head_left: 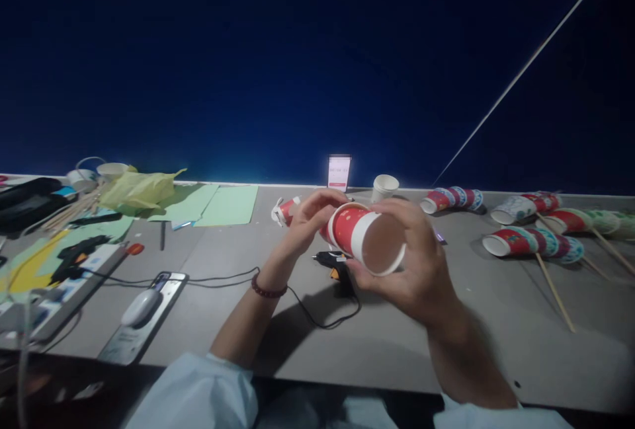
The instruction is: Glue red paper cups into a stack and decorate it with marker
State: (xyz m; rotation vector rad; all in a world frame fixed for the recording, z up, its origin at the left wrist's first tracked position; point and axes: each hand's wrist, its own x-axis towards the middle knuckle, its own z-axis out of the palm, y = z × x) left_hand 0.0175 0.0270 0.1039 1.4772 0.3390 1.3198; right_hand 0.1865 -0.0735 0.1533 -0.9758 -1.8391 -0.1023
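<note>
- Red paper cups (348,225), set end to end, are held above the middle of the table; the nearest one's mouth faces the camera, and only bare inner wall shows inside.
- The right hand (414,270) grips that nearest cup, thumb below and fingers above; too hard a pinch could dent the thin paper.
- The left hand (305,225) is curled around the farther end; uneven pulling or twisting between the hands might part a joint.
- Below lies a black glue gun (328,258); a dropped cup or lowered wrist could meet its tip, though whether it is hot cannot be told. Its looped cord (317,324) might snag a forearm.
- To the right, a cup chain (533,244) lies on its side, a wooden stick (556,295) beside it.
- Farther back, white cups (385,187) stand upright, contents hidden.
</note>
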